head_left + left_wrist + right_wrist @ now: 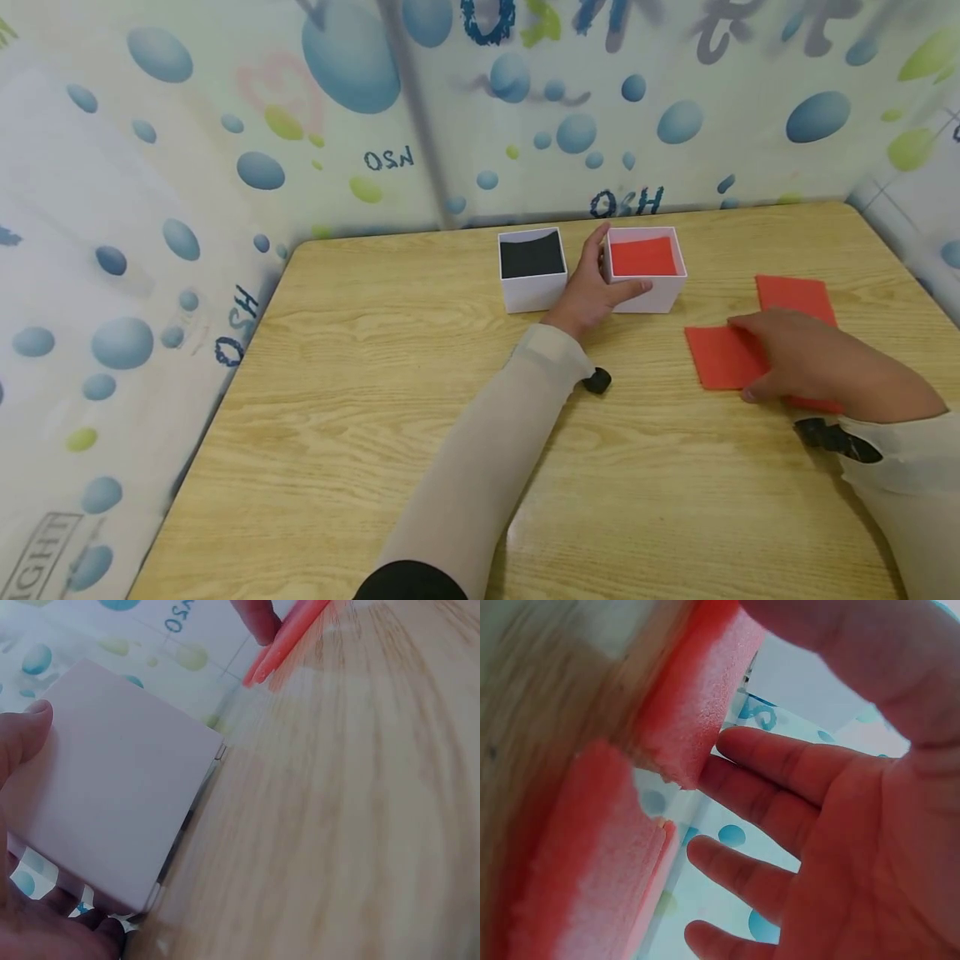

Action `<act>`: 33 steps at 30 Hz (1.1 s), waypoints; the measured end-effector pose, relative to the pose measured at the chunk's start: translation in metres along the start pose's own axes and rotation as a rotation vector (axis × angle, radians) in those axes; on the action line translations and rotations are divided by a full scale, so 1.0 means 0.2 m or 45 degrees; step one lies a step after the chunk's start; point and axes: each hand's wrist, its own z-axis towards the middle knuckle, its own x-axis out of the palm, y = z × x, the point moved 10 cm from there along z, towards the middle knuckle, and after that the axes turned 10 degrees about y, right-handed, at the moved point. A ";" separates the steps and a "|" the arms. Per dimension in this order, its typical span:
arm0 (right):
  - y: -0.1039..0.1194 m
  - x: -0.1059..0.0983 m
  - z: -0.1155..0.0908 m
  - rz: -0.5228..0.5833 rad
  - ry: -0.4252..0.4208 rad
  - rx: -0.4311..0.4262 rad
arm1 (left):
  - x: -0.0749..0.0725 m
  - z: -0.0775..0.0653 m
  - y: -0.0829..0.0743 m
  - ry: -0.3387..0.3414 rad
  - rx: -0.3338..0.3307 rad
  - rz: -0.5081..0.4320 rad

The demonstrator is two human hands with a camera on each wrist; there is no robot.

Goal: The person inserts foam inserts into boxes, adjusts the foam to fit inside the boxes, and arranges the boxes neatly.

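Red flat foam square (720,360) lies on the pale wood-grain tabletop (375,375), jutting left from under the nearer right-hand grip (810,357), whose thumb and fingers pinch its opposite edges; farther left, the left-hand grip (588,292) clasps an open-topped white box (660,299).

boxes (662,297) white | red sheets (720,360) | wall (465,117) blue-green spotted | table (337,417) wood-grained

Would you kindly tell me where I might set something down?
Bare table lies left of the box showing black and between the sleeves. Crowded: around the box showing red, in the left grip, and red sheets under the right grip.
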 end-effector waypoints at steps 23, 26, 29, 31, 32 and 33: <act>0.02 -0.10 -0.01 0.135 -0.121 0.012 | 0.00 -0.01 -0.01 -0.006 -0.020 0.008; 0.01 -0.13 -0.03 0.183 -0.181 0.010 | 0.00 -0.01 0.00 -0.007 -0.019 0.011; -0.02 -0.16 -0.05 0.275 -0.247 0.039 | 0.00 -0.01 0.00 -0.005 -0.017 0.024; -0.05 -0.17 -0.06 0.338 -0.286 0.069 | 0.00 -0.01 0.00 -0.005 -0.018 0.030; -0.07 -0.18 -0.06 0.366 -0.306 0.084 | 0.00 -0.01 0.00 -0.005 -0.017 0.031; -0.08 -0.19 -0.07 0.396 -0.332 0.096 | 0.00 -0.01 0.00 -0.006 -0.015 0.031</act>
